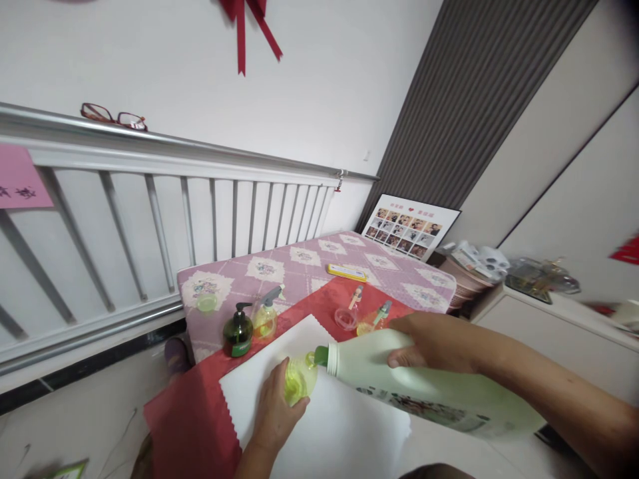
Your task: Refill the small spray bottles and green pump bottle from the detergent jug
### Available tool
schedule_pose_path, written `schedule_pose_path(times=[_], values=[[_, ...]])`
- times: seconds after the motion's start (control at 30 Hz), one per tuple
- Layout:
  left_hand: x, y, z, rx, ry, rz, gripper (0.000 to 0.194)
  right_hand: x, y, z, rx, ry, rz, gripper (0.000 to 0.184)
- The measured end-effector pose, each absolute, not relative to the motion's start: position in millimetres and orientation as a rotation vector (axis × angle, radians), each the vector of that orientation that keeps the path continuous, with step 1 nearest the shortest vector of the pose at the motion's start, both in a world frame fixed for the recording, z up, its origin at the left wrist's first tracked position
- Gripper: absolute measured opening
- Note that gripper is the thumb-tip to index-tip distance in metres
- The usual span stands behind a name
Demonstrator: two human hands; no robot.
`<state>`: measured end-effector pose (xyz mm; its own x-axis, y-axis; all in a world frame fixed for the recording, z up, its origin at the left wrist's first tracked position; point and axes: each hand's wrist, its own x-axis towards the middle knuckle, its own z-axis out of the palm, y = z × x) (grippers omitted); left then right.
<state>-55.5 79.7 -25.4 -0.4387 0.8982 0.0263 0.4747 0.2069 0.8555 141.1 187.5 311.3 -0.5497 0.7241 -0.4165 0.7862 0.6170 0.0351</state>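
My left hand [274, 409] is wrapped round a small see-through bottle [299, 380] with yellow-green liquid in it, over a white sheet [344, 432]. A large pale green jug [369, 366] lies tilted on its side in the grip of my right hand [439, 342]. The jug's green spout [321, 356] is at the mouth of the small bottle; whether liquid is flowing I cannot tell. Beyond the sheet stand a dark green pump bottle [238, 330] and a spray bottle [267, 319] with a grey trigger head.
A red cloth [184, 419] lies over the purple patterned tablecloth [299, 259]. A pink-rimmed clear container [345, 318], another spray head [382, 313], a yellow-and-white box [347, 272] and a small green lid [206, 303] are on it. Behind runs a white radiator [224, 213].
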Motion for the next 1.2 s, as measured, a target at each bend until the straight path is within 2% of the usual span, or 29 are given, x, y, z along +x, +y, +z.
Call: schedule_pose_path(times=[1.2], values=[[-55.8,80.8,-30.2,1.285,2.032,1.162,0.080,141.7,187.9,311.4,1.182,2.470,-0.217,0.037]])
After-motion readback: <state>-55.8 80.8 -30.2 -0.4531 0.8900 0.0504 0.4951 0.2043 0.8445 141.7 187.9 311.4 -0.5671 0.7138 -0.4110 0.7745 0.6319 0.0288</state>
